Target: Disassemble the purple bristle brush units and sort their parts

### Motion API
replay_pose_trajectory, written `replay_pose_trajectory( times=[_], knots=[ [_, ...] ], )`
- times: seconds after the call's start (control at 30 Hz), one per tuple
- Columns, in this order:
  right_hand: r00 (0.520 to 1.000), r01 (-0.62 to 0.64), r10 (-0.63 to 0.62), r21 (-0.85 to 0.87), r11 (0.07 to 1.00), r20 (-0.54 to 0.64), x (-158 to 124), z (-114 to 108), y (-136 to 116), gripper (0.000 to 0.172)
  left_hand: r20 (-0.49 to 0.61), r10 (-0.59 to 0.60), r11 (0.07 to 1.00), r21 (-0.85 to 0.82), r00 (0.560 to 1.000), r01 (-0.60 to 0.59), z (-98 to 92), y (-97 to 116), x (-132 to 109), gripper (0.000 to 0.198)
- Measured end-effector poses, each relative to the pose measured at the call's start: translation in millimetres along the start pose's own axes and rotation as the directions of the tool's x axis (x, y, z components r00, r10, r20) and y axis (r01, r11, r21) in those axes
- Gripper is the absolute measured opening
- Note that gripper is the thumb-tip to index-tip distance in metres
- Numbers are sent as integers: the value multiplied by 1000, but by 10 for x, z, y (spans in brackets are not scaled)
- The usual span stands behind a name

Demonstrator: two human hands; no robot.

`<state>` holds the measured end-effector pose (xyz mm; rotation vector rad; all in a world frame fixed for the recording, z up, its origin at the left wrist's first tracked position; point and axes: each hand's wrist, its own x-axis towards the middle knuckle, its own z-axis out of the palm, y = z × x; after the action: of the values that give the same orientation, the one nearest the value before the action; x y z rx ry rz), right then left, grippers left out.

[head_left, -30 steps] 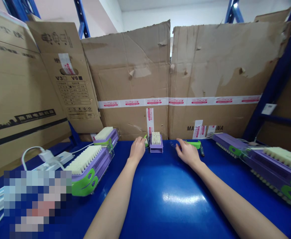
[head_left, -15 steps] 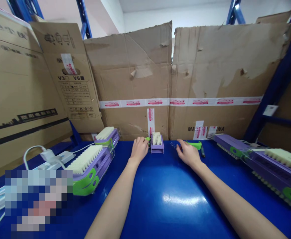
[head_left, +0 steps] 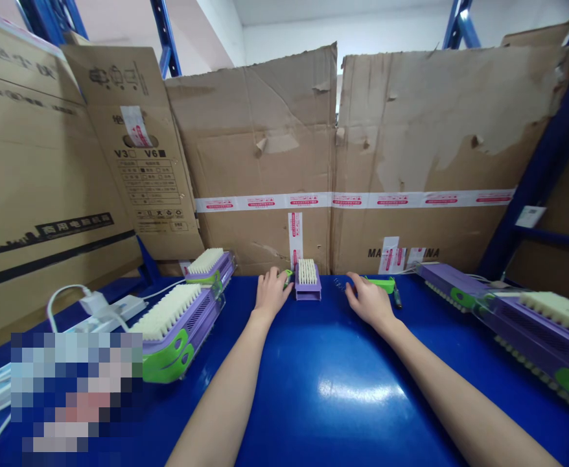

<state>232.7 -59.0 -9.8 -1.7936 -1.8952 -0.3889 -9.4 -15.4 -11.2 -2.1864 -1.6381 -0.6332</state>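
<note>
My left hand point(head_left: 271, 295) is on the far part of the blue table with fingers spread and the thumb apart. A small green plastic part point(head_left: 287, 277) shows between its thumb and index finger, partly hidden. Just right of it stands a small purple brush head point(head_left: 308, 293) with cream bristles on top and a hollow front. My right hand point(head_left: 368, 299) rests with its fingers apart, holding nothing visible. A thin coil spring point(head_left: 339, 283) lies left of its fingertips. Behind its wrist are a green plastic piece point(head_left: 382, 284) and a small dark strip point(head_left: 398, 298).
Purple-and-green brush units point(head_left: 175, 331) lie at the left beside a white power strip point(head_left: 114, 311) with cables. More purple brush units point(head_left: 518, 318) line the right side. Cardboard sheets point(head_left: 265, 162) wall the back of the blue table point(head_left: 333, 415). Blue rack posts point(head_left: 537, 149) frame it.
My left fingers have lifted and spread, and the thumb has moved out to the right, so more of the green part shows. My right hand stays nearly still.
</note>
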Motion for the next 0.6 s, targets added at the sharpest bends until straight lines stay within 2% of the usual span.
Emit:
replay_pose_trajectory(
  times=[0.6],
  knots=[
    [1000, -19, 19, 7, 1000, -6, 8, 9, 15, 35, -43, -24, 1000, -8, 999, 24, 43, -33, -3, 23]
  ],
)
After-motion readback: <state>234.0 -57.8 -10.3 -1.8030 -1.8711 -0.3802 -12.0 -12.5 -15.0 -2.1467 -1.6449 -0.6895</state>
